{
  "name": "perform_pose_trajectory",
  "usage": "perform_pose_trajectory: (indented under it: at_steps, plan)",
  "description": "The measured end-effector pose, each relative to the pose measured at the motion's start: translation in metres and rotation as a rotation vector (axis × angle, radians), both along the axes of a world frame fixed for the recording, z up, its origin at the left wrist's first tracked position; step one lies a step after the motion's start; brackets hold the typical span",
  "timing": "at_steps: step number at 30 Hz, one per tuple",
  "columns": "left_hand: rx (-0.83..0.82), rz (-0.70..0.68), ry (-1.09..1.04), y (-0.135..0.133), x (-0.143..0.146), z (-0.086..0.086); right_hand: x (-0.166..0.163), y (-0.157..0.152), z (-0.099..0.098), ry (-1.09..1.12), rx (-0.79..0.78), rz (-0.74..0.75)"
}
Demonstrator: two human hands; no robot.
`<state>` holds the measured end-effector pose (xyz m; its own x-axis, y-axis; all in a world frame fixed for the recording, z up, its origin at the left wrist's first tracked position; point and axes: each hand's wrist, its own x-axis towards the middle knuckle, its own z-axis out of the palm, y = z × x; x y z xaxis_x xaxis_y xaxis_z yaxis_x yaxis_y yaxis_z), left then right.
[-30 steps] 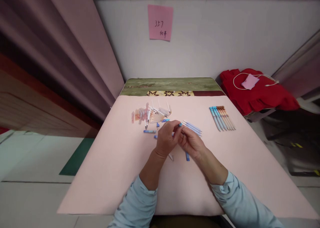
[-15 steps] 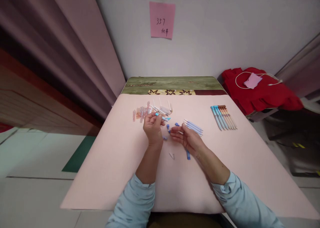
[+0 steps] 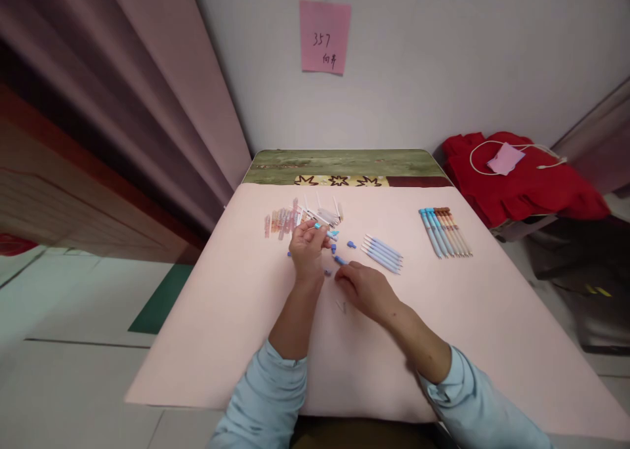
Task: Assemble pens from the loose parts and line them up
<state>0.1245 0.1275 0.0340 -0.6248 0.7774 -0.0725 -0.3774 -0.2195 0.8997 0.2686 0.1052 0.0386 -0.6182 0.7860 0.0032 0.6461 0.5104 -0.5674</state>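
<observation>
My left hand [image 3: 308,249] is closed, pinching light-blue pen parts [image 3: 321,228] between thumb and fingers above the table. My right hand [image 3: 367,290] is low over the table, its fingers curled together and pointing left; whatever is in them is hidden. Just beyond its fingertips is a dark-blue piece [image 3: 339,260]. Small blue pen pieces [image 3: 351,244] lie scattered between and beyond the hands. Two thin white bits [image 3: 341,306] lie below the right fingertips. Several pale-blue pen barrels with white ends [image 3: 382,253] lie side by side beyond my right hand.
Printed clear tubes [image 3: 281,222] and white refills [image 3: 325,214] lie in a loose group behind my left hand. A row of finished-looking blue and brown-topped pens [image 3: 445,232] lies at the right. Red cloth with a white cable [image 3: 522,173] is beyond the table's right edge.
My right hand has moved down and away from the pale-blue barrels, and its fingers have curled closed. The blue strip beneath it no longer shows. My left hand keeps hold of the light-blue parts.
</observation>
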Motion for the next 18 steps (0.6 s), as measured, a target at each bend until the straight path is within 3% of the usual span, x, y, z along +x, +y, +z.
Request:
perform_pose_trajectory:
  at_steps: [5,12,18]
  plan:
    - [-0.038,-0.107,0.185,-0.001,0.002,-0.003,-0.003,-0.004,0.005,-0.119,0.077,0.006]
    - [0.006,0.159,0.618,-0.014,-0.004,0.018,-0.001,0.001,0.004,-0.093,0.060,-0.012]
    - [-0.290,-0.223,0.991,-0.007,-0.020,-0.005,-0.001,0.003,0.005,-0.097,0.015,-0.018]
